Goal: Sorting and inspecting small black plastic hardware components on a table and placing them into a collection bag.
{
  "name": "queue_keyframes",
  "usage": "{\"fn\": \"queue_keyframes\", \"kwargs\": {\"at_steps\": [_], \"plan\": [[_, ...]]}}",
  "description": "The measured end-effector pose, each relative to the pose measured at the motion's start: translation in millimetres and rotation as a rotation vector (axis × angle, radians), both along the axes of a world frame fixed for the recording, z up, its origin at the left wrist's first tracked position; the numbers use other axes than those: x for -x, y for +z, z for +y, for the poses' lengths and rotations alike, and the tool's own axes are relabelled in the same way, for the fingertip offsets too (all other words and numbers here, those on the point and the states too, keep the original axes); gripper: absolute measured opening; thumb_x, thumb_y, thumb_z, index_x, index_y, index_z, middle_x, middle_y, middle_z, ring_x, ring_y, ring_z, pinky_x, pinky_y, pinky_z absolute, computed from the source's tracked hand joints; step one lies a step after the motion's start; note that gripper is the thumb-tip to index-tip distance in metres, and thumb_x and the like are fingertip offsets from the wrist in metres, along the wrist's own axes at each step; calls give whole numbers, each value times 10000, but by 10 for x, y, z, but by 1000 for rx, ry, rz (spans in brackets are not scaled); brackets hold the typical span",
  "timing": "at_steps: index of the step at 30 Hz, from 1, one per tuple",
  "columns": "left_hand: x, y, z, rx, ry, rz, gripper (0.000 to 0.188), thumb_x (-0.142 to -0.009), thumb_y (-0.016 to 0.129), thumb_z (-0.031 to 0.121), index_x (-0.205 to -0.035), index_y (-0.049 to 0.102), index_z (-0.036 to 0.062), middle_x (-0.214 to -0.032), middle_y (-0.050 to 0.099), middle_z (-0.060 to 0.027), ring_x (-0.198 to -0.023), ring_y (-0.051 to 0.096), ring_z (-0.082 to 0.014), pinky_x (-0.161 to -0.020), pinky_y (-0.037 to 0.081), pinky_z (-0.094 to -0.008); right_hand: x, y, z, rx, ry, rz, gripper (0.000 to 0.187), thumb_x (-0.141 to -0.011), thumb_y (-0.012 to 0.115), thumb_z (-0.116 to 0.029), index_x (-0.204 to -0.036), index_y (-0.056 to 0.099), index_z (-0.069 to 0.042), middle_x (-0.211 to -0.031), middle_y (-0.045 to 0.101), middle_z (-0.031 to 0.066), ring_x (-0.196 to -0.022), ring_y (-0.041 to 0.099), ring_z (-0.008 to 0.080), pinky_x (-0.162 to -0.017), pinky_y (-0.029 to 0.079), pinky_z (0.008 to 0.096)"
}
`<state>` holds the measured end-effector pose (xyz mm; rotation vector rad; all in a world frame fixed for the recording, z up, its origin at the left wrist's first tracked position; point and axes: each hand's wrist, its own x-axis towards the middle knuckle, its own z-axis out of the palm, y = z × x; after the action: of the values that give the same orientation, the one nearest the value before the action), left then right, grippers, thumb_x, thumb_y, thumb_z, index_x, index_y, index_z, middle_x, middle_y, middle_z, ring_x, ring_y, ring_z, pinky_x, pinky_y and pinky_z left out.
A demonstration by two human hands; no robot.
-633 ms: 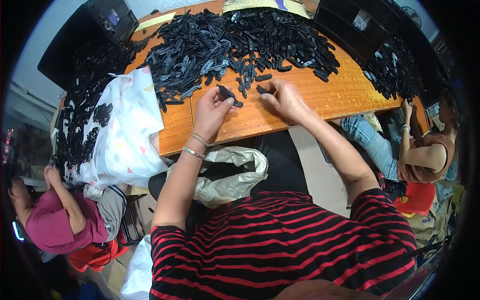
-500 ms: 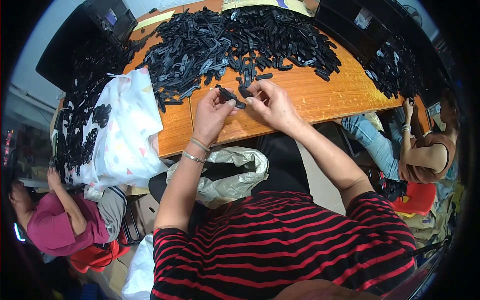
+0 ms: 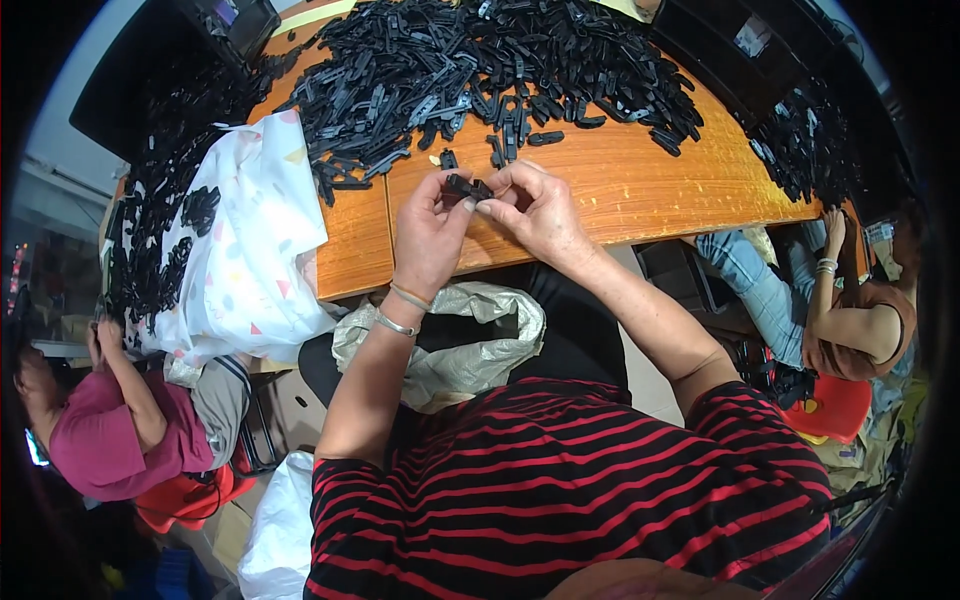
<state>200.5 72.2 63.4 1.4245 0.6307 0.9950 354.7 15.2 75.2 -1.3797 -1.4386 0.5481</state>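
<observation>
My left hand point(image 3: 430, 228) pinches a small black plastic part point(image 3: 459, 184) between thumb and fingers. My right hand point(image 3: 545, 212) is closed on another black plastic part point(image 3: 483, 189), with fingertips and thumb hiding much of it. The two parts meet end to end or overlap; how they join cannot be made out. Both hands hover over the near edge of the wooden table point(image 3: 620, 200). Just beyond the fingers lie a few loose black parts point(image 3: 497, 152), at the front of a wide heap of similar long black parts point(image 3: 400, 85).
An open woven sack point(image 3: 450, 370) sits at my lap below the table edge. To the left, a white patterned plastic sheet point(image 3: 255, 270) hangs over the table. Black bins point(image 3: 760, 60) stand at the back. One person point(image 3: 130, 430) works at left, another point(image 3: 860, 325) at right.
My hands have come together, and the two black parts, held apart before, now touch. The view has tilted slightly, so the heap sits higher in the picture.
</observation>
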Motion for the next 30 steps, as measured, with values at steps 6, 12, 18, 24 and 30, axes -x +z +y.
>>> {"fn": "queue_keyframes", "kwargs": {"at_steps": [6,12,18,24,30], "plan": [[19,199,-220,-203,114,77,289,-869,655,65,-1134,574,-16,-959,656,-85,-894,643,-143,-776,525,-270,48,17,-15,-132,22,-60,187,-766,747,-6,-903,620,5,-876,560,34,-659,555,76,-604,484,221],[118,205,-246,-700,299,282,263,-855,673,94,-1089,596,2,-913,659,-124,-803,674,-237,-722,516,-304,120,106,-43,-112,26,13,305,-781,747,-49,-1040,593,-3,-902,592,40,-732,597,96,-668,512,245],[102,213,-423,-236,287,132,209,-866,678,101,-1029,607,-8,-854,648,-99,-749,648,-150,-673,511,-288,211,-120,-47,18,123,117,334,-775,760,-39,-1061,590,-4,-791,622,39,-667,570,74,-606,494,237],[333,177,-395,-189,157,330,139,-906,619,133,-886,601,-4,-695,609,-68,-627,583,-96,-566,460,-272,295,-26,-222,161,269,-54,409,-763,783,-200,-1067,585,-11,-770,606,67,-697,602,142,-621,491,308],[712,197,-503,-422,-160,741,214,-856,656,241,-822,660,30,-645,618,-127,-589,622,-272,-556,475,-362,-218,-110,-193,65,362,-276,197,-810,733,-196,-910,675,-35,-803,665,98,-732,644,212,-661,509,344]]}}
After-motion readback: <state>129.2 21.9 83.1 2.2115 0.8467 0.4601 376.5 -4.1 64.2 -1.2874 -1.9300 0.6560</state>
